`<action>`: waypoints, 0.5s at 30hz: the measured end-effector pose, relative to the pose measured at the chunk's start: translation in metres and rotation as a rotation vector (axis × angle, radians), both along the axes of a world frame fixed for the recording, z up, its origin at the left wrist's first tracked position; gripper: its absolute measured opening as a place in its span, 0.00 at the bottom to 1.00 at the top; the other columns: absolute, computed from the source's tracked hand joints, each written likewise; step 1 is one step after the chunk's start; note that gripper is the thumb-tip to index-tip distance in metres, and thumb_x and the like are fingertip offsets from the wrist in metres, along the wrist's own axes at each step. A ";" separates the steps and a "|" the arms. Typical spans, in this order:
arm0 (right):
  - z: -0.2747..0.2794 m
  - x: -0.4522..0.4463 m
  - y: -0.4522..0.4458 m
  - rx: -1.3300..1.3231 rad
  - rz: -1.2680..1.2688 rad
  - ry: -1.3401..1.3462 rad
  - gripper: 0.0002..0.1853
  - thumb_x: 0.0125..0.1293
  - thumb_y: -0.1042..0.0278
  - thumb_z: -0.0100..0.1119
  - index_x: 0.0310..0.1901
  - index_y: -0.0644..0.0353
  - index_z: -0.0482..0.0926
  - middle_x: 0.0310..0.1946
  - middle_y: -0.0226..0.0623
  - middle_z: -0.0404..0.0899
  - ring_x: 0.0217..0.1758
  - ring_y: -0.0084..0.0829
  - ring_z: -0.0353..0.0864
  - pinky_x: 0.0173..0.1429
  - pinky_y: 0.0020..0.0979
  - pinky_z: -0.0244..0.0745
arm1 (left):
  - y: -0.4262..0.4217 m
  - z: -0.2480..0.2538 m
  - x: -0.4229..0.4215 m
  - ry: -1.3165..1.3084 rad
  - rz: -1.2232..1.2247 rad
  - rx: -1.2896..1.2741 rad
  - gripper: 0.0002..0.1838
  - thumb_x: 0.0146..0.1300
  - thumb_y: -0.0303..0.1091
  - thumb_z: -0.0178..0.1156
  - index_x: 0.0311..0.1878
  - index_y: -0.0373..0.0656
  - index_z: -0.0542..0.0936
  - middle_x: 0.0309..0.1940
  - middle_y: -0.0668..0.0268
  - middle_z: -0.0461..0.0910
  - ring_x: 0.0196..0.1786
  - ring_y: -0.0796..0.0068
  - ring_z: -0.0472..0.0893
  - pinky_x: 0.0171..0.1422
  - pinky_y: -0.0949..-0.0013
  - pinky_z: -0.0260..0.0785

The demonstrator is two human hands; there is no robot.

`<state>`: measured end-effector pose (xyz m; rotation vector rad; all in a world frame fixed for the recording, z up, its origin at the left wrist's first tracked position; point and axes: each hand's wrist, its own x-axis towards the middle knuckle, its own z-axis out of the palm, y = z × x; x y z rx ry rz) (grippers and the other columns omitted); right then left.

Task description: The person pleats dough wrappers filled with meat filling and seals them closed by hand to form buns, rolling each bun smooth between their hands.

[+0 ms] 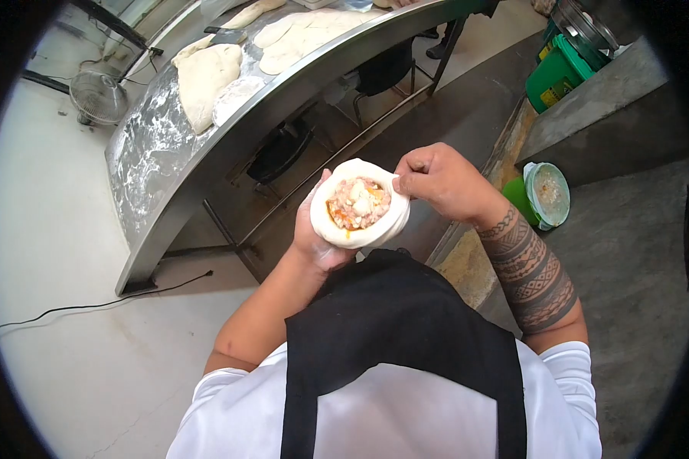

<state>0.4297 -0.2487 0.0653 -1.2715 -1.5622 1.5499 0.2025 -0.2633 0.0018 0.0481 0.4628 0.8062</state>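
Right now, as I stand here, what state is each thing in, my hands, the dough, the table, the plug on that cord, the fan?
Dough wrapper: open at the top, filling showing.
Filling: chunky, exposed.
Left hand: supporting the wrapper.
Right hand: pinching the wrapper's rim.
Table: dusted white.
Dough slab: flattened, unfilled.
Cord plug: unplugged.
Fan: can't tell whether running.
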 end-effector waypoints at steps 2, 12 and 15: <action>-0.004 -0.002 0.001 0.015 -0.022 -0.012 0.12 0.67 0.66 0.64 0.31 0.66 0.82 0.24 0.27 0.78 0.31 0.17 0.72 0.38 0.27 0.70 | -0.008 -0.003 0.008 0.068 0.120 0.043 0.32 0.79 0.56 0.41 0.71 0.40 0.70 0.68 0.46 0.75 0.67 0.39 0.77 0.72 0.30 0.68; 0.002 -0.004 0.000 0.028 0.040 -0.130 0.10 0.68 0.68 0.62 0.33 0.66 0.83 0.26 0.27 0.80 0.32 0.16 0.73 0.39 0.26 0.70 | -0.013 -0.005 0.002 -0.024 0.074 -0.011 0.34 0.78 0.62 0.41 0.71 0.44 0.72 0.67 0.50 0.76 0.67 0.44 0.78 0.69 0.30 0.69; -0.002 -0.003 0.001 0.035 0.065 -0.106 0.10 0.67 0.68 0.63 0.32 0.66 0.83 0.26 0.27 0.80 0.32 0.16 0.73 0.39 0.26 0.70 | -0.012 -0.003 0.002 -0.007 0.036 0.003 0.34 0.78 0.63 0.41 0.70 0.44 0.72 0.66 0.49 0.77 0.67 0.44 0.78 0.68 0.30 0.71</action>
